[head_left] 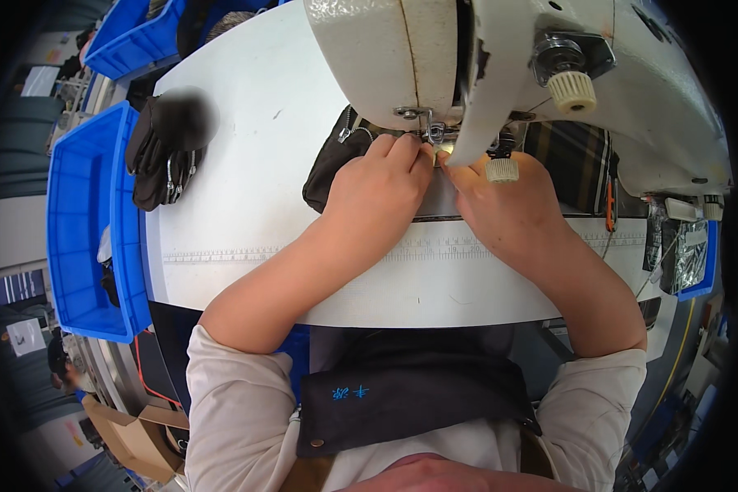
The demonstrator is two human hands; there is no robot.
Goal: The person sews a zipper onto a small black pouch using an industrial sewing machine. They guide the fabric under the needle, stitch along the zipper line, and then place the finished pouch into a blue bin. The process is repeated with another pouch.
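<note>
Both of my hands meet at the needle area of a white sewing machine, right by its presser foot. My left hand has its fingers curled and pressed together on a dark brown zippered fabric piece, which sticks out to the left of it. A silver zipper pull and striped cloth show near the fingers. With thumb and fingers drawn together, my right hand sits opposite, almost touching the left fingertips. Part of it is behind the machine's thread guide parts, and what it pinches is hidden.
Dark plaid fabric lies right of my right hand, beside orange-handled snips. A printed ruler runs along the white table. At left, dark zippered pieces rest at the table edge by a blue bin.
</note>
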